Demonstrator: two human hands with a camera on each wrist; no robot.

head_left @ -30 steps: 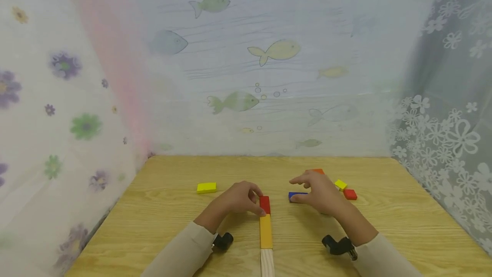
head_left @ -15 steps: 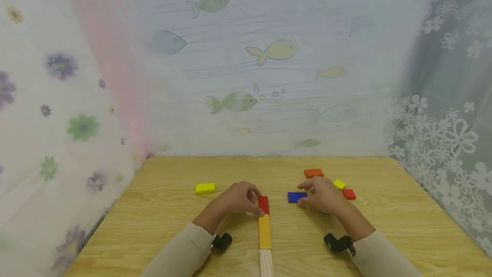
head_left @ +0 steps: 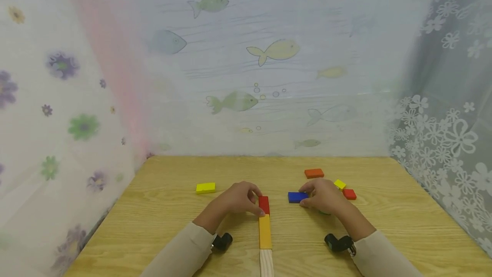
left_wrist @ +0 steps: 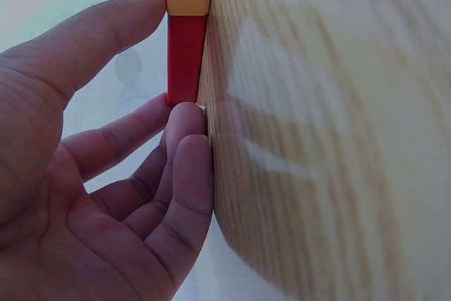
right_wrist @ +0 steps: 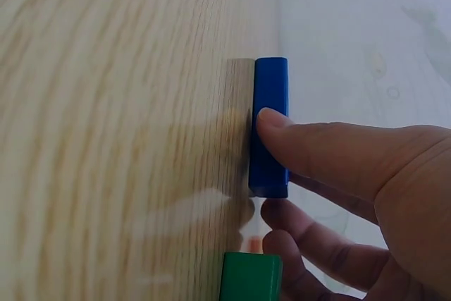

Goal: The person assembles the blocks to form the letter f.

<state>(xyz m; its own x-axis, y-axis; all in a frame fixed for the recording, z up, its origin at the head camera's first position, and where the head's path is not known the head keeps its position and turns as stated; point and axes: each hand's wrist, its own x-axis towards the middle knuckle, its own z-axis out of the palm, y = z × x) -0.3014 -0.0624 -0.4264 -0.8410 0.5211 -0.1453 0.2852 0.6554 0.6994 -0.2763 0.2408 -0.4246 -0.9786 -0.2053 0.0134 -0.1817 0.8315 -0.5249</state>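
My left hand holds the red block, its index finger at the far end and its thumb by the seam with the orange-yellow block. These two lie end to end with a pale wooden block in one straight row. To the right, my right hand pinches the blue block across its sides; in the right wrist view the thumb lies on the near face of the blue block. A green block sits under that hand, mostly hidden in the head view.
A yellow block lies left of the row. Behind and right of my right hand are an orange block, a small yellow block and another red block. A printed curtain stands behind the wooden table.
My right hand's fingers have come down and closed on the blue block, baring the orange block behind it. The left hand stays at the red block.
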